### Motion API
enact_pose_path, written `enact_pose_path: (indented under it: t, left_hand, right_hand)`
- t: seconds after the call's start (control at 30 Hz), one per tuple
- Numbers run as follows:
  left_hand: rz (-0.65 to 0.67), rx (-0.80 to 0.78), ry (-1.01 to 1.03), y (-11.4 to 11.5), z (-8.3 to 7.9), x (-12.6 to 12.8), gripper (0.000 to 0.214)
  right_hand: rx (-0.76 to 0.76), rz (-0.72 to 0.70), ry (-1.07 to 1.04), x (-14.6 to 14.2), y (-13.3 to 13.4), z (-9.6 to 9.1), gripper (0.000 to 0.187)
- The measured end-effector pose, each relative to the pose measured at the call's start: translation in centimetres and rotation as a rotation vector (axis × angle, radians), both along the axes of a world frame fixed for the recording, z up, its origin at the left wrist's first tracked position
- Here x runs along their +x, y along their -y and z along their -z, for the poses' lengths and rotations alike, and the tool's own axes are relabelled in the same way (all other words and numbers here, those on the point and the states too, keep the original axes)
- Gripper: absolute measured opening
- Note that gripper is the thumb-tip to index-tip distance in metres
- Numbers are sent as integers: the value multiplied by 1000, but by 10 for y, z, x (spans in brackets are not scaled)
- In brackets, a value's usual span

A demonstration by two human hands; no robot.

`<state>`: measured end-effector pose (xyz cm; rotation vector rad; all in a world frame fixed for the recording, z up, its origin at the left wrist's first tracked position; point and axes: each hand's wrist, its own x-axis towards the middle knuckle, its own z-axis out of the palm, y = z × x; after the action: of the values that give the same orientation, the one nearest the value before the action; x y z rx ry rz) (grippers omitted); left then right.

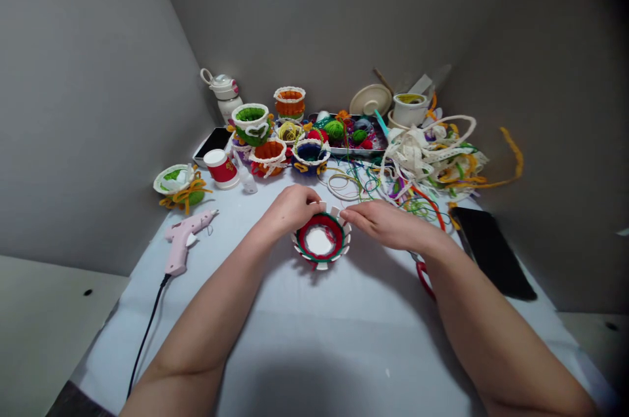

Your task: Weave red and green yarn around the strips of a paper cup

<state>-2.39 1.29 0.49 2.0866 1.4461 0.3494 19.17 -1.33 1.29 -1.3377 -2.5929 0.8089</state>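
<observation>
A small white paper cup basket (pixel 322 242), its rim cut into strips and woven round with red and green yarn, stands on the white table (pixel 304 338). My left hand (pixel 289 207) is closed on its far left rim. My right hand (pixel 383 223) pinches a rim strip at the far right. Red yarn (pixel 426 207) trails from under my right wrist toward the pile at the right.
A pink glue gun (pixel 183 240) with a black cord lies at the left. Several finished yarn baskets (pixel 268 155), a tray of yarn balls (pixel 344 132), a tangle of ribbons and cords (pixel 437 155) and a flask (pixel 226 94) crowd the back. A black phone (pixel 491 250) lies at the right.
</observation>
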Motion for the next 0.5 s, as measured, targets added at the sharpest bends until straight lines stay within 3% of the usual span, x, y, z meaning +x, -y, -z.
enact_pose_path:
  t: [0.17,0.5]
  left_hand:
    - [-8,40,-47,3,3,9,22]
    - [-10,121,-300,8,0,17,25]
  right_hand:
    - [-35,-16,-12,1,1,-2,49]
    - [226,21,-9,6,5,-8,28]
